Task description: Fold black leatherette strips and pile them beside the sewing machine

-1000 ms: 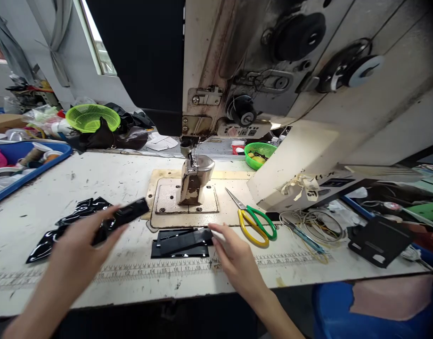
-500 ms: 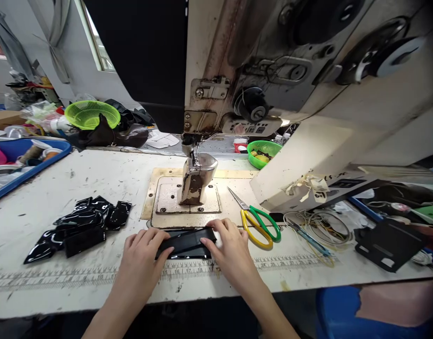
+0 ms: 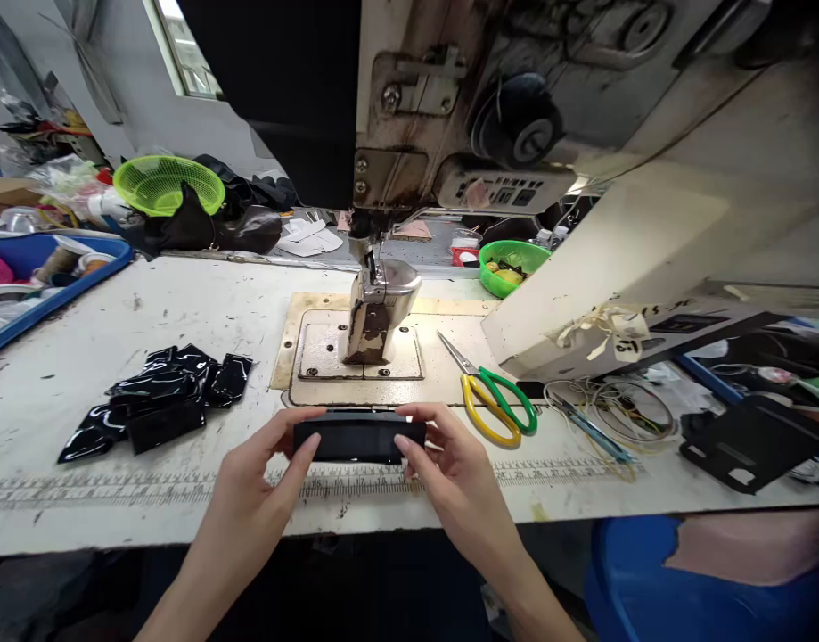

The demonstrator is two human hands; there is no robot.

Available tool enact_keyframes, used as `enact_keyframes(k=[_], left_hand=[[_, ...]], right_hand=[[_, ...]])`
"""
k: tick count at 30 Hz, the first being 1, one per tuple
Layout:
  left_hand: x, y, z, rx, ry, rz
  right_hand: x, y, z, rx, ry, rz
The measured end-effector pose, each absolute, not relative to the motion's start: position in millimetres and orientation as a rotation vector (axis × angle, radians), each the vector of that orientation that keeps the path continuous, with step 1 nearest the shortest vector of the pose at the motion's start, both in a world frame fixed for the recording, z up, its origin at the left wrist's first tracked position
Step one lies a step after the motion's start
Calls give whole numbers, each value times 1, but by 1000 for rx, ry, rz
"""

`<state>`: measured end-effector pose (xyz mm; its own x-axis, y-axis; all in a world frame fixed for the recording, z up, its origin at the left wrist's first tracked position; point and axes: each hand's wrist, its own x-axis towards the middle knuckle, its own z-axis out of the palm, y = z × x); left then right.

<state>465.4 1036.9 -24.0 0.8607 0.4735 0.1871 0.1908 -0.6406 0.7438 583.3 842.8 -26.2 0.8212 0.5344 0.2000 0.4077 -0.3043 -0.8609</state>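
Black glossy strip [image 3: 359,439] sits pinched at each end between the left hand [image 3: 252,499] and right hand [image 3: 459,486], fingers closed on it, just before the sewing machine post [image 3: 380,312]. Best kept level, edges aligned, grip even.

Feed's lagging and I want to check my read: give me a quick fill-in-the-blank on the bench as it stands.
1. Both hands, left hand and right hand, hold one ____ strip.
2. The scissors have green and ____ handles.
3. The pile of black pieces lies to the ____ of the strip.

Missing: black; yellow; left
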Motion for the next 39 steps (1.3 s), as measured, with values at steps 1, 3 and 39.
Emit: enact_keyframes(k=[1,3,39], left_hand=[[456,1035,-24,2275,504,469],[435,1029,-32,2361,526,470],[411,1009,-67,2799,-210,757]], right_hand=[[576,839,-26,-1904,-643,239],[559,832,-32,-1882,-545,363],[531,817,-70,-2046,-1545,-354]])
